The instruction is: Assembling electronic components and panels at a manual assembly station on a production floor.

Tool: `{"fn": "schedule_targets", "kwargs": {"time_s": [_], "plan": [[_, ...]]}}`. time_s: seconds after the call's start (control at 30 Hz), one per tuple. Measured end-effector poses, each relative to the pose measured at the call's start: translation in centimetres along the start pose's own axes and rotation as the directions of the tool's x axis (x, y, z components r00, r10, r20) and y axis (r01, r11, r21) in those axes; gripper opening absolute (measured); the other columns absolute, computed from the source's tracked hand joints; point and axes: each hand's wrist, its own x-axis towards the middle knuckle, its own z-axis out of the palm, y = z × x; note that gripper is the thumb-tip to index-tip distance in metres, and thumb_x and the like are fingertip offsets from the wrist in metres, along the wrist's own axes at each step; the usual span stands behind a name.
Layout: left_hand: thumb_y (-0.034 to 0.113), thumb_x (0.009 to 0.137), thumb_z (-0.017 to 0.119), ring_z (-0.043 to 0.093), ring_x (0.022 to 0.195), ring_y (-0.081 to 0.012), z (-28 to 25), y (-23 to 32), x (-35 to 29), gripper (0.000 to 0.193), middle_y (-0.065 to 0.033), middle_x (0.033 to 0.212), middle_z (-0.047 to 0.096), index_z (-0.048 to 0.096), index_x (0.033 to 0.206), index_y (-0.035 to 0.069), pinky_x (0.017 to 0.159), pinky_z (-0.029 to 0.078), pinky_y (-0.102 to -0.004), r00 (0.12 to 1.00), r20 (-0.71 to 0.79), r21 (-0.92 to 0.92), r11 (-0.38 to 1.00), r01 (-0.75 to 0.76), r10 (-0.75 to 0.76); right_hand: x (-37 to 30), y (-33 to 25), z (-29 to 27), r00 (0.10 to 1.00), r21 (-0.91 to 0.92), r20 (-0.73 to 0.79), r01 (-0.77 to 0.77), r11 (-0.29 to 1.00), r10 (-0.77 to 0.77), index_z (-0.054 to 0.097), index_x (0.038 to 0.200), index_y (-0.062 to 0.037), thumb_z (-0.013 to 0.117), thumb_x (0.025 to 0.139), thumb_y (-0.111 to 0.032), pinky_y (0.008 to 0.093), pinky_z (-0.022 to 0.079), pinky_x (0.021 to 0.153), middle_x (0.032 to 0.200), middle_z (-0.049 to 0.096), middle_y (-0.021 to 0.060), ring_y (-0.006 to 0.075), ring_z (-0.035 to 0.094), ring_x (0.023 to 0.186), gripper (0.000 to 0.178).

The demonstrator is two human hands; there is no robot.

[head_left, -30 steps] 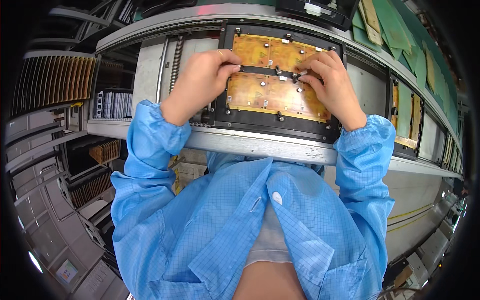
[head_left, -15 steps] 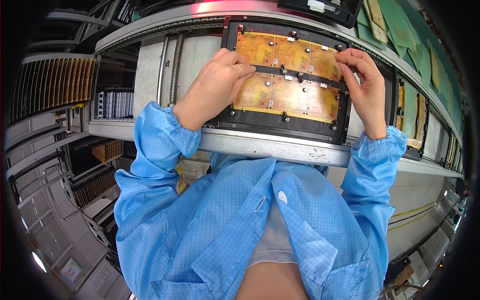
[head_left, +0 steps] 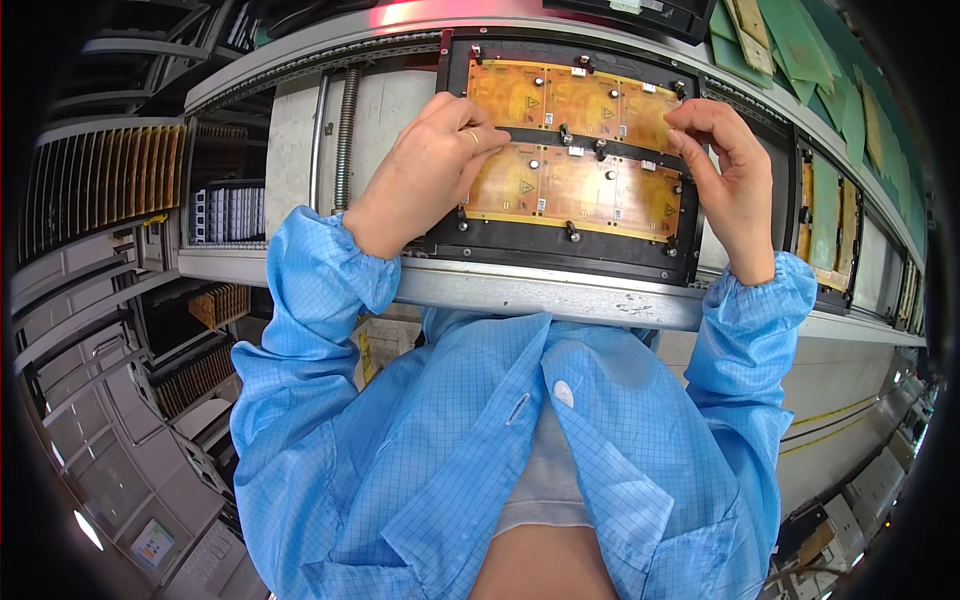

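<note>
Two hands — one left hand (head_left: 425, 162), one right hand (head_left: 732, 170) — and one ring (head_left: 474, 136). One black tray (head_left: 520, 245) carries two yellow circuit boards (head_left: 580, 190), one toward its far edge, one toward its near edge. Visible clips (head_left: 584, 64): three along the far edge, three along the near edge — at least two between.

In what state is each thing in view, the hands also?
Upper amber board: lying in black frame.
Lower amber board: lying in black frame.
Left hand: fingers bent, at the boards' left end.
Right hand: fingers bent, at upper board's right end.
Brown sheets: racked upright.
Green sheets: piled, overlapping.
Blue jacket: worn, collar open.
</note>
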Motion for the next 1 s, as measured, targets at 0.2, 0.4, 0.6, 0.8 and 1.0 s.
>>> {"fn": "schedule_targets", "kwargs": {"time_s": [0.2, 0.4, 0.6, 0.8, 1.0], "plan": [[-0.001, 0.078, 0.069, 0.059, 0.093, -0.0284, 0.4, -0.1, 0.1, 0.022, -0.0103, 0.095, 0.063, 0.075, 0.100, 0.001, 0.085, 0.053, -0.0372, 1.000, -0.005, -0.043, 0.999, -0.001, 0.001, 0.9, -1.8, 0.1, 0.998, -0.100, 0.031, 0.048, 0.994, -0.045, 0.068, 0.109, 0.0019, 0.064, 0.090, 0.007, 0.0239, 0.051, 0.082, 0.109, 0.064, 0.0065, 0.0116, 0.062, 0.094, 0.020], [0.002, 0.079, 0.070, 0.059, 0.094, -0.0272, 1.4, 0.2, -0.3, 0.021, -0.0090, 0.094, 0.061, 0.073, 0.100, 0.001, 0.085, 0.053, -0.0360, 0.992, -0.067, 0.016, 0.994, -0.106, 0.106, 2.1, -1.8, 0.6, 0.991, -0.056, 0.073, 0.115, 0.992, -0.110, 0.067, 0.107, 0.0023, 0.063, 0.091, 0.006, 0.0254, 0.051, 0.085, 0.109, 0.064, 0.0070, 0.0136, 0.063, 0.097, 0.017], [0.003, 0.081, 0.069, 0.058, 0.096, -0.0262, 1.6, 0.2, 0.1, 0.021, -0.0093, 0.095, 0.059, 0.073, 0.101, 0.001, 0.086, 0.053, -0.0354, 0.995, -0.034, -0.004, 0.995, -0.099, 0.099, 3.3, -2.8, 1.1, 0.973, -0.090, 0.134, 0.202, 0.975, -0.189, 0.067, 0.106, 0.0026, 0.062, 0.090, 0.007, 0.0274, 0.052, 0.087, 0.108, 0.065, 0.0085, 0.0156, 0.064, 0.097, 0.017], [0.002, 0.079, 0.068, 0.057, 0.096, -0.0267, 1.7, -0.2, 0.0, 0.024, -0.0094, 0.096, 0.060, 0.073, 0.102, 0.001, 0.086, 0.053, -0.0359, 0.996, -0.043, -0.027, 0.997, -0.076, 0.075, 3.8, -2.9, 2.1, 0.960, -0.119, 0.157, 0.253, 0.960, -0.233, 0.068, 0.107, 0.0024, 0.063, 0.089, 0.006, 0.0285, 0.052, 0.085, 0.105, 0.065, 0.0096, 0.0193, 0.065, 0.094, 0.019], [0.002, 0.079, 0.065, 0.056, 0.100, -0.0270, 1.9, 1.2, -0.8, 0.026, -0.0109, 0.100, 0.059, 0.071, 0.104, -0.004, 0.088, 0.052, -0.0358, 0.998, -0.045, 0.077, 0.996, -0.036, 0.039, 7.6, -2.5, 4.8, 0.927, -0.212, 0.252, 0.335, 0.918, -0.279, 0.068, 0.104, 0.0024, 0.065, 0.087, 0.001, 0.0317, 0.054, 0.079, 0.098, 0.067, 0.0130, 0.0255, 0.067, 0.088, 0.017]]}}
